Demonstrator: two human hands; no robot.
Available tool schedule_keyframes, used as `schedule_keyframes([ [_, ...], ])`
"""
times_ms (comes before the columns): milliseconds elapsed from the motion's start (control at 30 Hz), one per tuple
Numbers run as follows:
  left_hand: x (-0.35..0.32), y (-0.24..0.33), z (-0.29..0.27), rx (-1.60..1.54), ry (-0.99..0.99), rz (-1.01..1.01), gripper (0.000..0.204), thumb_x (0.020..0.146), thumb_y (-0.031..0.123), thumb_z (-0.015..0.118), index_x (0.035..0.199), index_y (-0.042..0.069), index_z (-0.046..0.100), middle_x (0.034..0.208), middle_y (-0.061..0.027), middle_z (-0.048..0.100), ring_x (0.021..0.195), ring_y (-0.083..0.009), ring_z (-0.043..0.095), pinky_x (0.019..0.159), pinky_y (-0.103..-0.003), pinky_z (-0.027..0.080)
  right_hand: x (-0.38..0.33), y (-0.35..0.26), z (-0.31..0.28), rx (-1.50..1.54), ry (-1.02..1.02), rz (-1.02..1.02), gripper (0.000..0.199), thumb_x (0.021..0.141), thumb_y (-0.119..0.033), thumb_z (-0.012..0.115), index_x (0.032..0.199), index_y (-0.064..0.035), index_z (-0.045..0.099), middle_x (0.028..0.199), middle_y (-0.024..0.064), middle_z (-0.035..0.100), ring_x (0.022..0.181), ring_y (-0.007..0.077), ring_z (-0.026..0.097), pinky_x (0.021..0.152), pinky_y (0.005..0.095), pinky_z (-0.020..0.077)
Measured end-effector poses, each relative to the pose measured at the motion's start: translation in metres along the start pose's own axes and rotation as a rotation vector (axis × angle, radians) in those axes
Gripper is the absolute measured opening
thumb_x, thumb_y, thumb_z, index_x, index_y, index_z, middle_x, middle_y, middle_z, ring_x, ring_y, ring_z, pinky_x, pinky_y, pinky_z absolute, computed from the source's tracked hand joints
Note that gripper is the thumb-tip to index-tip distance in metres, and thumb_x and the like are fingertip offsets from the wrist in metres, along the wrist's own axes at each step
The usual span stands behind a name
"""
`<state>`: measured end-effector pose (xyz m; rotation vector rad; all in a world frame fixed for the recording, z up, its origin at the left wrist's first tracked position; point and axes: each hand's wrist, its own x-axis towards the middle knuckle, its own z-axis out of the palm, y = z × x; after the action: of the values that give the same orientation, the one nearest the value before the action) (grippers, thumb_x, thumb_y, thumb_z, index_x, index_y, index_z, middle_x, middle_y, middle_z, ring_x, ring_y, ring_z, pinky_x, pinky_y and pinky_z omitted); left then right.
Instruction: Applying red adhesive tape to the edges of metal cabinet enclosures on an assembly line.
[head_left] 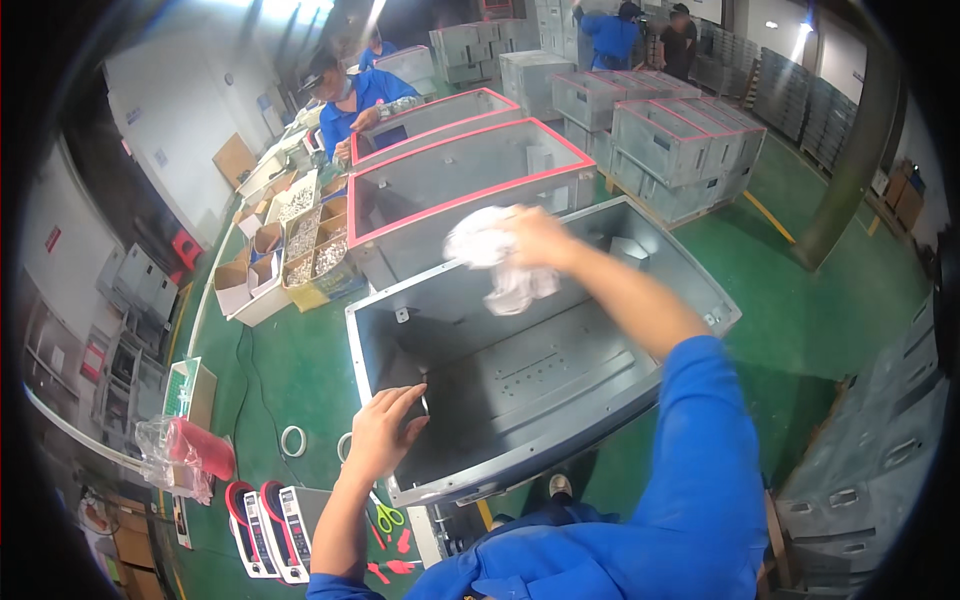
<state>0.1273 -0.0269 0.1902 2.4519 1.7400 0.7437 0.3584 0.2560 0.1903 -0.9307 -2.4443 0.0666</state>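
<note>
A large grey metal box [530, 370] lies open side up before me, its pale rim pierced with small holes. In my right hand [540, 240] is a bunched white cloth [510, 270], held over the box's far rim; both hand and cloth are smeared by motion. At the left end, my left hand [385, 430] rests over the rim with its fingers curled inward. A thin pale edge shows between its thumb and fingertips, too small to name. Just beyond stands another grey box [420, 228] with a red strip along its rim.
Cartons of small metal parts [315, 255] stand at the left. Nearer are white-and-red devices [270, 530], green scissors [388, 516], a tape roll [293, 441] and a red roll [205, 448]. A co-worker [345, 105] works at a farther box. Stacked grey boxes [680, 140] stand behind, near a pillar [860, 150].
</note>
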Motion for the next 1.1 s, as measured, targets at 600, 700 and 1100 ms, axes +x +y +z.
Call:
schedule_keyframes([
  [600, 0.002, -0.002, 0.001, -0.081, 0.044, -0.01, 0.037, 0.068, 0.005, 0.067, 0.103, 0.005, 0.059, 0.096, -0.0086, 0.061, 0.088, -0.0255, 0.058, 0.075, -0.034, 0.048, -0.17, 0.136, -0.173, 0.138, -0.353, 0.575, 0.055, 0.055, -0.013, 0.061, 0.109, -0.0056, 0.056, 0.094, 0.0108, 0.062, 0.086, 0.0193, 0.058, 0.079, 0.0296, 0.0442],
  [700, 0.001, 0.0, 0.001, -0.13, 0.091, -0.02, 0.035, 0.068, 0.004, 0.068, 0.102, 0.006, 0.059, 0.095, -0.0094, 0.061, 0.088, -0.0262, 0.058, 0.073, -0.033, 0.048, -0.236, 0.081, -0.2, 0.333, -0.263, 0.683, 0.058, 0.058, -0.009, 0.057, 0.115, -0.0018, 0.051, 0.101, 0.0072, 0.06, 0.092, 0.0146, 0.055, 0.085, 0.0273, 0.0407],
  [1100, -0.016, -0.017, 0.01, -0.539, 0.303, -0.036, 0.03, 0.087, 0.008, 0.049, 0.116, -0.001, 0.051, 0.107, -0.012, 0.058, 0.103, -0.0207, 0.054, 0.089, -0.03, 0.04, -0.233, -0.186, -0.08, 0.39, 0.103, 0.267, 0.064, 0.057, -0.023, 0.071, 0.113, -0.0029, 0.05, 0.108, 0.0183, 0.05, 0.1, 0.0322, 0.053, 0.085, 0.0378, 0.0434],
])
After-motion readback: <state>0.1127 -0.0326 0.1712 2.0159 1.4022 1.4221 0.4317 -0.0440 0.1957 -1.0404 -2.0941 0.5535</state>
